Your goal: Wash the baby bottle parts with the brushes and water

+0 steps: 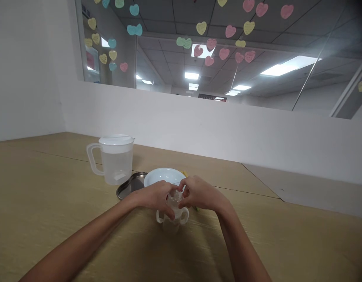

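Observation:
Both my hands meet over a clear plastic two-handled training cup (171,224) that stands on the wooden table (51,196). My left hand (153,197) and my right hand (200,193) grip its upper part, with fingers curled around a translucent top piece (175,200). The fingers hide most of that piece, so I cannot tell how it joins the cup. The cup's white handles stick out to either side below my hands.
Behind my hands lie a white bowl (163,176) and a dark metal tray (130,185). A lidded plastic pitcher (116,162) holding water stands to the left. A small yellow item (184,173) shows behind the bowl. A white partition (198,133) backs the table.

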`<state>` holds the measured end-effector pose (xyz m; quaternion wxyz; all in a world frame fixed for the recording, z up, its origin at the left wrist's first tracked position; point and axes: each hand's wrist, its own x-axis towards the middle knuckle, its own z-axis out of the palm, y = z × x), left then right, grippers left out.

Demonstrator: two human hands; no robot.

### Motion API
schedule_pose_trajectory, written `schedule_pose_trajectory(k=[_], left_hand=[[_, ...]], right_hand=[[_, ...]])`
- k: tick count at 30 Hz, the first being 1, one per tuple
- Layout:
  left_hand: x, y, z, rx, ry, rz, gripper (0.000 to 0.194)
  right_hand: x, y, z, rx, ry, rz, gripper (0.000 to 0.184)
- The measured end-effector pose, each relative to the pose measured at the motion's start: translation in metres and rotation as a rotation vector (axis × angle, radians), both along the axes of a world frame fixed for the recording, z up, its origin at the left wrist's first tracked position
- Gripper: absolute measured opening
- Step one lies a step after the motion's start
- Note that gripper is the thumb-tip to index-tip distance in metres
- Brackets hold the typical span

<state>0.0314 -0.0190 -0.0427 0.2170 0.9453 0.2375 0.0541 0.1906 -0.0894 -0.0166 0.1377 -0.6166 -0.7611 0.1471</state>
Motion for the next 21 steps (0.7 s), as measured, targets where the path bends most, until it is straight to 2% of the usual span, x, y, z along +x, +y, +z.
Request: schedule_pose_trajectory(k=[9, 14, 21], left_hand=[[-0.0007, 0.0001, 0.0024, -0.034, 0.011, -0.014, 0.045], [0.0002, 0.0016, 0.0028, -0.015, -0.007, -0.030, 0.044], [0.0015, 0.0063, -0.0010, -0.075, -0.050, -0.058, 0.039]], right_hand=[[0.0015, -0.0010, 0.0024, -0.124, 0.075, 0.029, 0.024], [0.0014, -0.0011, 0.0015, -0.087, 0.063, 0.014, 0.023], [0.0007, 0.0006, 0.0007, -0.081, 0.049, 0.010, 0.025]])
